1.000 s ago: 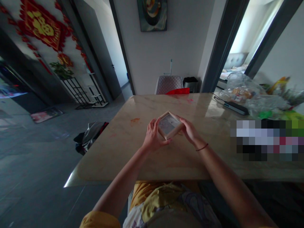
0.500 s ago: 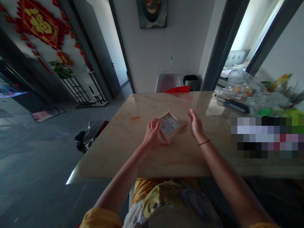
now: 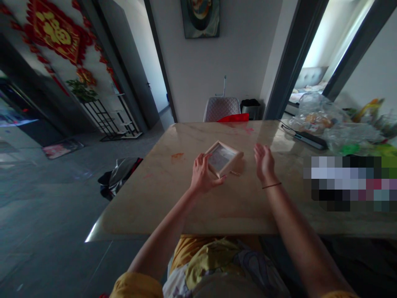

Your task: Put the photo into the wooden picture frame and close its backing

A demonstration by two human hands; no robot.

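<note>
A small light-wood picture frame (image 3: 231, 163) with a grey pane is tilted above the marble-look table (image 3: 161, 203), its right side raised. My left hand (image 3: 203, 174) grips the frame's left edge, thumb along the near side and fingers over the far side. Beside the frame, under its raised right side, a small thin metallic piece (image 3: 235, 173) lies on the tabletop; its kind is too small to tell. My right hand (image 3: 264, 163), a thin dark band at its wrist, is held in the air right of the frame, with fingers extended and nothing in it.
At the right stand clear plastic bags (image 3: 316, 114) with food inside and a dark elongated device (image 3: 310, 140) with a cable. A blurred-out patch covers the right side. Past the far edge are a grey quilted chair (image 3: 221, 108) with a red item and a bin (image 3: 250, 108).
My left hand has tipped the frame up, raising its right side and exposing more of the small metallic piece. My right hand has moved right, away from the frame.
</note>
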